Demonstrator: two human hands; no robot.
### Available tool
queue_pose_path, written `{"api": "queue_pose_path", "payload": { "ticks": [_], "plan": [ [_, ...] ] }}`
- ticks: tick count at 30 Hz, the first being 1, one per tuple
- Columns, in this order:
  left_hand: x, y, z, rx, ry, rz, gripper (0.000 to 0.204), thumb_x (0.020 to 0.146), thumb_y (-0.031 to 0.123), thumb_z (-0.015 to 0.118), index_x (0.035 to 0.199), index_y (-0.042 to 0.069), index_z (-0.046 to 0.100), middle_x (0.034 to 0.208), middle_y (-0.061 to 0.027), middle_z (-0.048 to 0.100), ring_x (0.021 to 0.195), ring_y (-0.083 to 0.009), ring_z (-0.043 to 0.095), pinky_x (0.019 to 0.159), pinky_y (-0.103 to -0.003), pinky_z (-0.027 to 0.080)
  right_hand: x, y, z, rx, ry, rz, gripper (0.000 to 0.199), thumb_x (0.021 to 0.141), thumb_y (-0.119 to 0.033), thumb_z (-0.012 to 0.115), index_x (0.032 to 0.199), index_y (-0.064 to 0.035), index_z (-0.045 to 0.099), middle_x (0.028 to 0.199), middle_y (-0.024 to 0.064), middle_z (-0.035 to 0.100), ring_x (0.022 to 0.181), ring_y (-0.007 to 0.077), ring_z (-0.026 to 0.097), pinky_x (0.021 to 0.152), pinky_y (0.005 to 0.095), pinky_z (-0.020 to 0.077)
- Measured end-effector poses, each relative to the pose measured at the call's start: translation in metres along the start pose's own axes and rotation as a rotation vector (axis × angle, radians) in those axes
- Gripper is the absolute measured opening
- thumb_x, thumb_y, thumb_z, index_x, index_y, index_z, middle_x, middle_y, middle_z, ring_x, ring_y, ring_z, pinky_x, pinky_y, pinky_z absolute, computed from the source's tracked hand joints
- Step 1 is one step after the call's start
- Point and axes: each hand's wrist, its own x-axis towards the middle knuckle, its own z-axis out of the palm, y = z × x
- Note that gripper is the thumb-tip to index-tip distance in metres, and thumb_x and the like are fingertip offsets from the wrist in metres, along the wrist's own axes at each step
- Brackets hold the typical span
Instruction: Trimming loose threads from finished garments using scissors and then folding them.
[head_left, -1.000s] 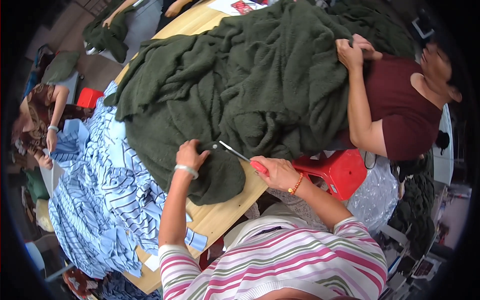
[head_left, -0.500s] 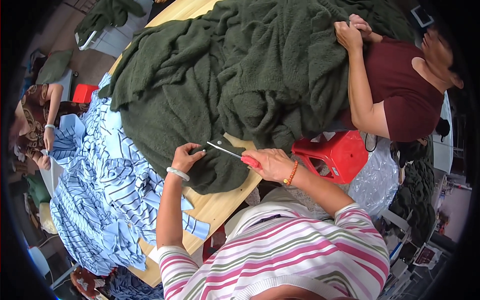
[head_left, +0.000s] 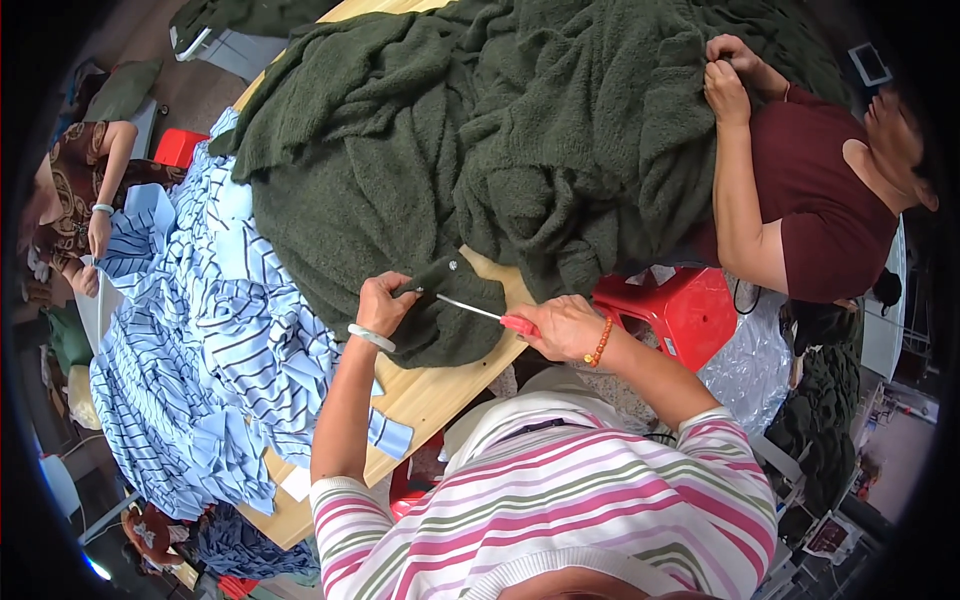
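Observation:
A dark green fuzzy knit garment (head_left: 360, 210) spreads over the wooden table in a heap. Its near edge is pinched by my left hand (head_left: 385, 305), closed beside a small shiny button (head_left: 420, 290). Another button (head_left: 453, 265) shows slightly farther off. My right hand (head_left: 567, 328) is closed round the red handle of a tool (head_left: 470, 308) with a thin metal shaft or blade. The tool points left, its tip over the green knit, close to my left fingertips. Whether it is scissors or a screwdriver-like tool I cannot tell.
Blue striped shirts (head_left: 240, 330) are piled on the left of the wooden table (head_left: 430, 400). A red stool (head_left: 690, 315) stands to the right, beside clear plastic (head_left: 750, 365). One co-worker (head_left: 820, 190) handles green knit at right; another (head_left: 90, 190) holds striped cloth at left.
The tool's tip has shifted right, away from my left fingers, and my right hand has moved right with it. The left hand still pinches the garment. The right co-worker's hands have moved on the knit.

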Motion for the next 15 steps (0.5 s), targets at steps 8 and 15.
{"api": "queue_pose_path", "payload": {
  "ticks": [8, 15],
  "plan": [
    [-0.003, 0.007, 0.004, 0.056, 0.042, 0.059, 0.016, 0.068, 0.003, 0.066, 0.083, -0.001, 0.067, 0.071, -0.0115, 0.057, 0.066, -0.0246, 0.058, 0.063, -0.032, 0.044, -0.008, -0.004, -0.017, 0.083, -0.061, -0.032, 0.038, 0.086, -0.027, 0.058, 0.121, -0.013, 0.052, 0.086, 0.0211, 0.065, 0.081, 0.0403, 0.063, 0.073, 0.0478, 0.0497],
    [-0.004, 0.047, 0.039, -0.342, -0.147, 0.062, 0.014, 0.076, 0.009, 0.07, 0.083, -0.004, 0.068, 0.074, -0.0032, 0.066, 0.067, -0.0071, 0.055, 0.061, -0.025, 0.044, 0.054, 0.009, 0.005, 0.581, 0.233, -0.348, 0.056, 0.081, -0.019, 0.065, 0.132, -0.006, 0.047, 0.108, 0.02, 0.063, 0.095, 0.0313, 0.064, 0.085, 0.0373, 0.0485]
  ]
}}
